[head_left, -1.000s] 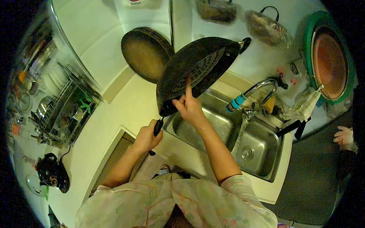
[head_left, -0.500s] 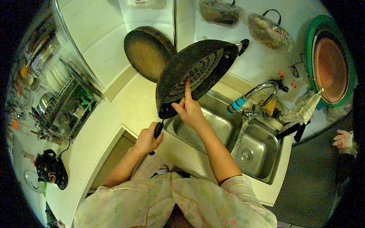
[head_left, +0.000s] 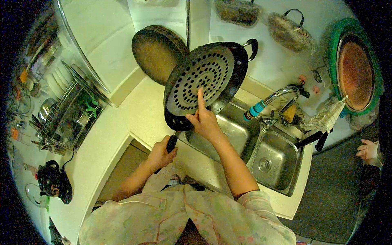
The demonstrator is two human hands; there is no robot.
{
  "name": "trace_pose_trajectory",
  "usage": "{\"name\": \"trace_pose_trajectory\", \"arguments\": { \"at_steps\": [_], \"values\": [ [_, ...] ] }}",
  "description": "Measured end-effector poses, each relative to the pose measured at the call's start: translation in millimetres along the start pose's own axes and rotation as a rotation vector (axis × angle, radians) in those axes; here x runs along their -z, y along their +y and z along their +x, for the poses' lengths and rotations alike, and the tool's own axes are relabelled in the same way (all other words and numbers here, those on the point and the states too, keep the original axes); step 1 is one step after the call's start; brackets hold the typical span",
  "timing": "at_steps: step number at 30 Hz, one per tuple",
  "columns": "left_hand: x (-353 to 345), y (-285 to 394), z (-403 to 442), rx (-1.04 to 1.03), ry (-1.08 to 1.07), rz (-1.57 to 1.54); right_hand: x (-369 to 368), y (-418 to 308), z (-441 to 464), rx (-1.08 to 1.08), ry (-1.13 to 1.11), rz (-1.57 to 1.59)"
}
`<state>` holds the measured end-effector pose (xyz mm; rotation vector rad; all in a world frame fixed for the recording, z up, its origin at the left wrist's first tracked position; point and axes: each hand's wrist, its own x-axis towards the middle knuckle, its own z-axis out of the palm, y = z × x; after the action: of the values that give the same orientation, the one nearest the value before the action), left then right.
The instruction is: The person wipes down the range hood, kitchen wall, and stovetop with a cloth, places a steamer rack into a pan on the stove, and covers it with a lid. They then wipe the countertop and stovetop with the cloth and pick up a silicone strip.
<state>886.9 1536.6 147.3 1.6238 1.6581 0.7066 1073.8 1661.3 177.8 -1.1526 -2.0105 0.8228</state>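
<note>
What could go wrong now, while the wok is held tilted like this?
The perforated plate might slide out of the tilted wok, perhaps into the sink: only one finger of the right hand seems to steady it. The left hand alone grips the long handle, so the wok may twist. It could also bump the pan that appears close behind it.

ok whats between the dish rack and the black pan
In the head view, only bare cream countertop lies between the dish rack and the pan, with a low wall ledge behind.
</note>
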Motion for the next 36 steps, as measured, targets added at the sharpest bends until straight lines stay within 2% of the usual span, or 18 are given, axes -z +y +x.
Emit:
{"name": "trace_pose_trajectory", "arguments": {
  "at_steps": [1,4,8,11,13,15,19,22,26,29,31,33,36],
  "values": [
    [-1,1,-2,0.070,-0.030,-0.047,0,2,-1,-0.002,-0.009,-0.012],
    [-10,-8,-2,0.096,-0.065,-0.100,-2,13,-3,-0.002,-0.002,-0.143],
    [-13,-7,-13,0.188,-0.143,-0.342,11,21,-9,-0.015,-0.047,-0.308],
    [-7,2,-25,0.259,-0.236,-0.483,45,-1,-28,-0.146,-0.119,-0.318],
    [1,5,-33,0.298,-0.300,-0.551,68,-2,-48,-0.049,0.012,-0.080],
    [4,3,-43,0.309,-0.333,-0.628,83,24,-68,0.097,0.131,-0.110],
    [2,-4,-63,0.384,-0.436,-0.831,108,59,-108,-0.031,0.251,-0.168],
    [3,11,-83,0.456,-0.410,-0.950,111,93,-132,-0.220,0.226,-0.042],
    [9,23,-114,0.578,-0.362,-1.020,99,127,-144,-0.173,0.202,-0.057],
    [9,17,-143,0.609,-0.378,-1.181,94,119,-141,-0.310,0.116,-0.019],
    [10,21,-160,0.608,-0.324,-1.345,80,157,-142,-0.219,0.099,-0.021],
    [6,23,-178,0.586,-0.267,-1.368,68,173,-137,-0.172,0.094,-0.033],
    [4,26,-211,0.597,-0.189,-1.457,54,174,-132,-0.179,-0.052,-0.138]
  ]
}}
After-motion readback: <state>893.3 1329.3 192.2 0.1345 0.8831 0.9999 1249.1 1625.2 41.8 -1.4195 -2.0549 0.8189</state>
